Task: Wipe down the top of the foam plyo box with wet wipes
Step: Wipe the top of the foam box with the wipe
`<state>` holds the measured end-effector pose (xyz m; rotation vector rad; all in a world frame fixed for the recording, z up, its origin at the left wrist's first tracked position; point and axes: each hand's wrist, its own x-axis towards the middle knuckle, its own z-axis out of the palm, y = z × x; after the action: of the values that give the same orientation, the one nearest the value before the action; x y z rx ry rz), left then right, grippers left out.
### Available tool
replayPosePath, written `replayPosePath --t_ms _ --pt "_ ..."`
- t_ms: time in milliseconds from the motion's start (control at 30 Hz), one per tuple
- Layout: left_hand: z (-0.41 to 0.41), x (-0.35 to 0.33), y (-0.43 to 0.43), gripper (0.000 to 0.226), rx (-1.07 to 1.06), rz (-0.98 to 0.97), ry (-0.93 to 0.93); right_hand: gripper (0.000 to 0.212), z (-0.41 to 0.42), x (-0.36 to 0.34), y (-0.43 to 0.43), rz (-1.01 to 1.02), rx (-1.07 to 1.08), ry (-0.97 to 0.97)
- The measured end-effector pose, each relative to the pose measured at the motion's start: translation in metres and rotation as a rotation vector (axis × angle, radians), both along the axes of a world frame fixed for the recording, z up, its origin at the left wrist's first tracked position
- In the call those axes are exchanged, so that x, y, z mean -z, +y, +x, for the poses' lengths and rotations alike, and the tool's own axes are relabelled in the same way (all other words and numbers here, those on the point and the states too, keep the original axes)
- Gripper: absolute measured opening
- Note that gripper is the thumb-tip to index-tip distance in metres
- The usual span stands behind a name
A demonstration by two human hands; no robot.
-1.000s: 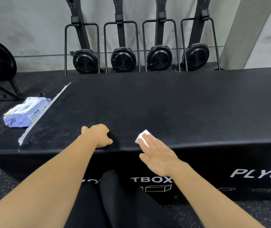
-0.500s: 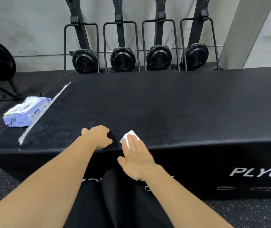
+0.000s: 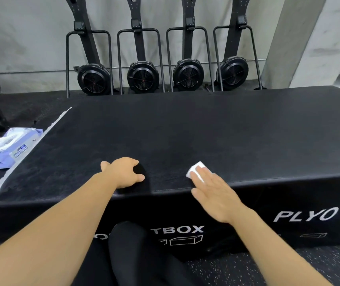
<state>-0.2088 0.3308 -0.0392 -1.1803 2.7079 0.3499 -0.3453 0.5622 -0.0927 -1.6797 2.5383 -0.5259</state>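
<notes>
At the centre, plyo box (image 3: 206, 137): long, black and foam-sided, it runs across most of the view; its textured top faces up and its front face carries the white lettering "PLYO" (image 3: 305, 215) and "TBOX".
Wall (image 3: 31, 38): pale grey concrete behind the box.
Machines (image 3: 143, 79): four black fan-wheel units stand upright in a row against the wall, beyond the box's far edge.
Legs (image 3: 128, 254): in black, just in front of the box's front face, between the two forearms.
White strip (image 3: 41, 139): a ragged pale band runs along the left end of the textured top.
Wipes pack (image 3: 6, 149): pale purple and white, lying just left of the strip on a dark surface; whether that is box or floor is unclear.
Left hand (image 3: 123, 172): planted on the top near the front edge, fingers curled under, nothing visible in them.
Right hand (image 3: 212, 193): laid flat at the front edge, well apart from the left, its straight fingers pressing down on the wipe.
Wet wipe (image 3: 196, 172): small, white and folded, on the box top under the right fingertips, with its far corner showing.
</notes>
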Motion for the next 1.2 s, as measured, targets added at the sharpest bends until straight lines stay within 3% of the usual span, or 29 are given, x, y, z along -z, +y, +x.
replayPosePath --t_ms 133,300,467,567,733,867,1033,1200 --pt "-0.013 0.001 0.004 0.061 0.02 0.033 0.001 0.031 -0.036 -0.001 0.025 0.02 0.152 0.002" --pt "-0.014 0.004 -0.003 0.061 0.02 0.054 -0.017 0.046 -0.006 0.003 -0.008 0.076 0.318 0.038" --pt "-0.014 0.004 -0.004 0.062 0.047 -0.001 -0.066 0.055 0.054 0.001 -0.061 0.061 0.185 -0.062" --pt "-0.014 0.002 -0.004 0.064 0.066 -0.037 -0.095 0.062 0.063 0.002 -0.077 0.179 0.065 -0.102" --pt "-0.016 0.0 -0.005 0.063 0.056 -0.027 -0.084 0.049 0.027 -0.005 -0.063 0.155 -0.013 -0.096" --pt "-0.014 0.001 -0.005 0.061 0.043 0.002 -0.06 0.029 -0.024 -0.012 -0.027 0.066 0.132 -0.075" --pt "-0.013 0.003 -0.008 0.062 0.048 0.016 -0.037 0.032 -0.072 -0.017 0.01 0.12 0.344 -0.147" --pt "-0.012 0.004 -0.009 0.062 0.054 0.044 -0.025 0.046 -0.044 -0.014 -0.024 0.129 0.441 -0.127"
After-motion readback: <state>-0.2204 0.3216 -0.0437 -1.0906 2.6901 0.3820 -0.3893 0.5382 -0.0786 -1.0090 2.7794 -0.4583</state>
